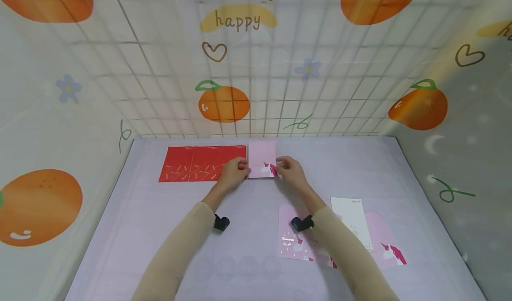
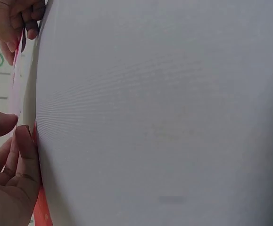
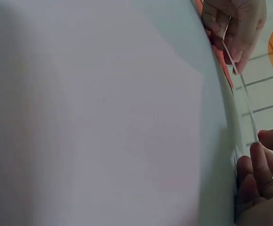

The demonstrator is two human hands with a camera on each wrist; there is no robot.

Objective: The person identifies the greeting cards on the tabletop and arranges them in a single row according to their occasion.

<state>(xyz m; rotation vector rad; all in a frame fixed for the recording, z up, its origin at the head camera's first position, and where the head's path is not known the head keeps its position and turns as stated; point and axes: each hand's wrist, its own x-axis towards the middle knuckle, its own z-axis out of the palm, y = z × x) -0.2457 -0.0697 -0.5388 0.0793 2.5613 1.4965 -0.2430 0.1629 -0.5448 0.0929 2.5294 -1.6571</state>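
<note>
Both hands hold a small pink card with a unicorn printed in its lower corner (image 1: 261, 156), near the back of the table. My left hand (image 1: 233, 173) pinches its left edge between thumb and fingers. The opposite edge is pinched by my right hand (image 1: 292, 173), close to the unicorn print. Seen edge-on in the right wrist view, the card (image 3: 248, 103) is a thin strip raised off the table. Directly left of it lie three red cards with gold patterns (image 1: 174, 164), side by side in a row; my left hand partly covers the rightmost one.
At the front right lie a pink unicorn card (image 1: 288, 221), a white card (image 1: 352, 216) and another pink unicorn piece (image 1: 386, 238); my right forearm partly hides them. A printed cloth with oranges (image 1: 224, 104) hangs behind the pale tabletop (image 1: 200, 247).
</note>
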